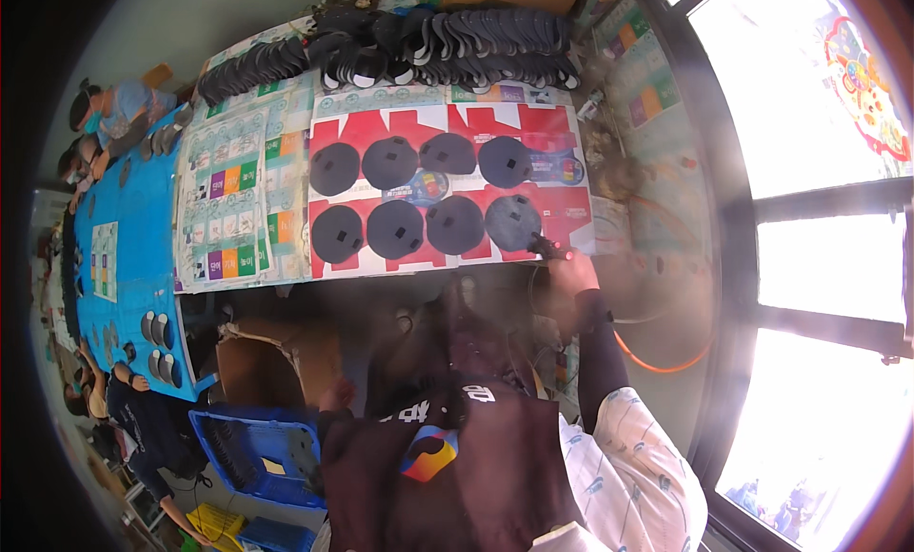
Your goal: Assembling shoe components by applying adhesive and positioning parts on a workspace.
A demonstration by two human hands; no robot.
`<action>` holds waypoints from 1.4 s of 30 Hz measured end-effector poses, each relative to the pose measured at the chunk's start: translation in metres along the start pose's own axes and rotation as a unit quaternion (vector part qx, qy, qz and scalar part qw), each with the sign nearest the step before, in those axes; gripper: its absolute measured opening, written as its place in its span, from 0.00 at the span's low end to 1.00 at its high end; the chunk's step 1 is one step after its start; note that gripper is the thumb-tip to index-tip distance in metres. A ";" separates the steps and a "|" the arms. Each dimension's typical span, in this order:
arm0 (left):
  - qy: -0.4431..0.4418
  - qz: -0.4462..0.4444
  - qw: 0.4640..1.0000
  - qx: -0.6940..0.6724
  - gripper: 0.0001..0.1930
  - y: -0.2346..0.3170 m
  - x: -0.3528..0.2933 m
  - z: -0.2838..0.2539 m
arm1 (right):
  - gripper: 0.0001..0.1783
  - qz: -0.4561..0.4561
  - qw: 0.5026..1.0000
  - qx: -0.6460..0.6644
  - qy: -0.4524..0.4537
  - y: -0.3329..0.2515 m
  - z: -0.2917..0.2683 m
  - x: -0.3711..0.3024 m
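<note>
Several dark round pieces lie in two rows on a red and white cardboard sheet [562, 123] on the table. My right hand [574, 272], in a dark sleeve, grips a small dark tool with a red tip [546, 247]. The tool points at the lower right round piece [512, 220], and a haze hangs around it. My left hand [338, 394] hangs low beside my dark apron, near a brown cardboard box [267, 361]. I see nothing in that hand, and its fingers are too blurred to read.
Piles of dark pieces [428, 42] line the table's far edge. Printed sheets [238, 200] cover its left part. Other people work at a blue table [133, 228] on the left. A blue crate [257, 452] stands below, an orange hose [657, 363] loops at the right, and windows are beyond.
</note>
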State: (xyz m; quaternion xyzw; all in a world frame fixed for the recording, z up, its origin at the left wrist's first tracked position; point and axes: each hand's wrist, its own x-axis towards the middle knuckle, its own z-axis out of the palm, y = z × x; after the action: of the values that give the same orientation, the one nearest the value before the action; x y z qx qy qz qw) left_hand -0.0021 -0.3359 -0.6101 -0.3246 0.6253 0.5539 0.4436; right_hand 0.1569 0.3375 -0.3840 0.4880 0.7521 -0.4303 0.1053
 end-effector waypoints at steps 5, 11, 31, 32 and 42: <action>0.003 0.006 1.000 -0.026 0.21 -0.007 -0.007 -0.002 | 0.18 -0.078 0.984 -0.044 0.155 -0.013 0.017 0.015; -0.009 0.005 0.999 -0.032 0.24 -0.023 -0.013 -0.008 | 0.18 -0.078 0.995 0.058 -0.031 -0.090 0.059 0.016; -0.156 0.061 0.977 -0.131 0.23 -0.108 -0.002 -0.039 | 0.17 -0.193 0.973 -0.115 0.060 -0.086 0.061 0.033; -0.097 0.028 0.989 -0.112 0.23 -0.095 -0.004 -0.030 | 0.17 -0.169 0.974 -0.126 0.090 -0.078 0.058 0.033; -0.070 -0.011 0.993 -0.090 0.24 -0.062 0.007 -0.058 | 0.11 -0.109 0.988 -0.004 0.108 -0.055 0.092 0.025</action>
State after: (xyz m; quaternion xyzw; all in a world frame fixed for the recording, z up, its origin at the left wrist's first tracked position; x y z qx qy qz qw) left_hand 0.0392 -0.4034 -0.6417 -0.3302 0.5369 0.6244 0.4614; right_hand 0.0751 0.2757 -0.4243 0.4458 0.8098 -0.3808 -0.0218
